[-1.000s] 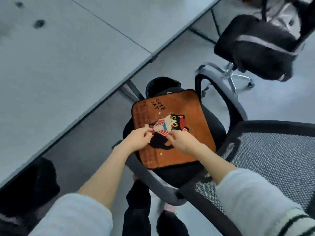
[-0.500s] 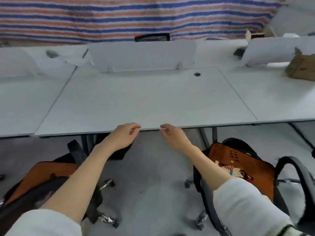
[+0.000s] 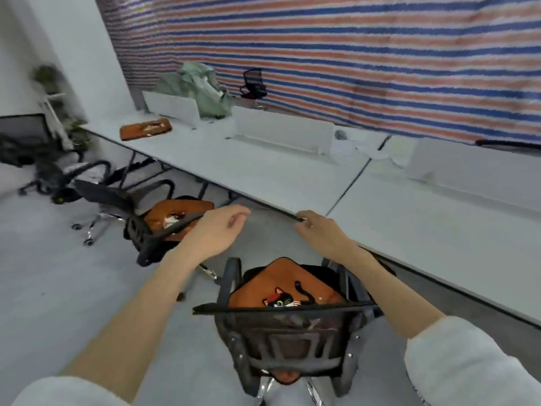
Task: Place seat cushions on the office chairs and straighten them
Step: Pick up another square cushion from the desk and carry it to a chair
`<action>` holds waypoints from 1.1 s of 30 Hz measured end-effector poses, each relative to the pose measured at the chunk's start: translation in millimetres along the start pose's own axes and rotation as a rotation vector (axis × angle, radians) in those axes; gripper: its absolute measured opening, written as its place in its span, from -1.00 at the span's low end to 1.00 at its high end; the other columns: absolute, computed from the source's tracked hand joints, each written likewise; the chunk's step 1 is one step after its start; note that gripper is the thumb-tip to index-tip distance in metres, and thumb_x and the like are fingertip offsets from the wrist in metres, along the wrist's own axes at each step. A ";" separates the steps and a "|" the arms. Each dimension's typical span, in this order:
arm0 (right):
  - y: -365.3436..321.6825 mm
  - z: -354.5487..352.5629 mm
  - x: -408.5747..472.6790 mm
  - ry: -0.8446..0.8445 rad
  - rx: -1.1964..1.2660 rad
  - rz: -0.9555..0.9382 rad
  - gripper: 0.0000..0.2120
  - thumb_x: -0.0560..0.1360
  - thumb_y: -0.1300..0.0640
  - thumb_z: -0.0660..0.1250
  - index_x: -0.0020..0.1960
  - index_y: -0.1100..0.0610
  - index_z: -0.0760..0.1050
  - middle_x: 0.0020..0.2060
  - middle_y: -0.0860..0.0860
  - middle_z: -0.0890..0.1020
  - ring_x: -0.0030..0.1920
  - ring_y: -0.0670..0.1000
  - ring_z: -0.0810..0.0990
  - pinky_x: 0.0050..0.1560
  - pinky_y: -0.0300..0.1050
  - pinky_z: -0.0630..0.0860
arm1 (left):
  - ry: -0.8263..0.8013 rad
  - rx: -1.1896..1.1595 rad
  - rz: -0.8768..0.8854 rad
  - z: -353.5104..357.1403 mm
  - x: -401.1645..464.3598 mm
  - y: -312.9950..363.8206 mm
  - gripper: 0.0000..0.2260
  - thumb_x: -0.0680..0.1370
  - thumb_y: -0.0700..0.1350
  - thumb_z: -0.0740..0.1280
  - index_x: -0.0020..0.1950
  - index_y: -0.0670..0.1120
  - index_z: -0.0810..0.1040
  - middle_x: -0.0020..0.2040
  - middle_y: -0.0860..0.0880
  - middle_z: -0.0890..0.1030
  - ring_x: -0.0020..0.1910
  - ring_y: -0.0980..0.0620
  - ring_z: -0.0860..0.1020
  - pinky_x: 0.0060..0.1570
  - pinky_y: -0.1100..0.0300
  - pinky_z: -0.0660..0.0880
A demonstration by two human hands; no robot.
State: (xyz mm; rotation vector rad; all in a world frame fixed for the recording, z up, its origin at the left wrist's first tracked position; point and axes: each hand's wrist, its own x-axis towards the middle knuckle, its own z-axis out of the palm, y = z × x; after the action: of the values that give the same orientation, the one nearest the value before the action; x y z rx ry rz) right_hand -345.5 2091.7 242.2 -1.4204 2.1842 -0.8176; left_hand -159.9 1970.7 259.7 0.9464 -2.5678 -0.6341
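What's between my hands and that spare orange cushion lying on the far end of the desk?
Nothing rests on the desk between them. The spare cushion lies far off to the left; a cushioned chair stands along the floor route, beside the desk. Both the left hand and right hand hold nothing.

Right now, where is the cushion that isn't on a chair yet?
In the head view, the spare orange cushion lies flat at the far left end of the white desk, just left of the green bundle.
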 end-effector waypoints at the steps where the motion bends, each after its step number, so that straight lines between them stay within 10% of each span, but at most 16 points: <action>1: -27.0 19.2 17.0 -0.029 -0.004 -0.046 -0.60 0.62 0.04 0.08 0.44 0.09 0.28 0.24 0.09 0.53 -0.03 -0.01 0.48 -0.03 -0.21 0.33 | 0.040 0.012 -0.037 -20.9 -8.8 -34.0 -0.73 0.63 -0.10 0.13 0.27 -0.05 0.50 0.22 0.00 0.56 0.19 0.04 0.51 0.10 0.31 0.33; 9: -176.4 143.1 146.6 -0.180 -0.075 -0.262 -0.62 0.62 0.04 0.12 0.41 0.10 0.33 0.28 0.07 0.51 0.26 0.06 0.48 0.22 -0.13 0.38 | 0.203 -0.018 -0.317 -119.2 -29.2 -227.9 -0.74 0.62 -0.13 0.13 0.24 -0.07 0.53 0.16 0.05 0.56 0.14 0.05 0.52 0.11 0.30 0.34; 33: -530.3 453.6 632.4 -0.183 -0.003 -0.295 -0.63 0.62 0.06 0.11 0.40 0.13 0.33 0.31 0.10 0.49 0.32 0.07 0.43 0.32 -0.10 0.31 | 0.279 -0.130 -0.408 -395.7 191.8 -786.4 -0.79 0.62 -0.08 0.14 0.16 0.11 0.50 0.10 -0.03 0.59 -0.08 -0.01 0.51 -0.22 0.19 0.40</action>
State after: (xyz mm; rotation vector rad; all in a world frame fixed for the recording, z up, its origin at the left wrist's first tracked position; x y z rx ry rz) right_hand 42.5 1233.6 244.7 -1.7715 1.8678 -0.7465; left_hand 290.9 1191.5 221.3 1.4170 -2.0797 -0.7070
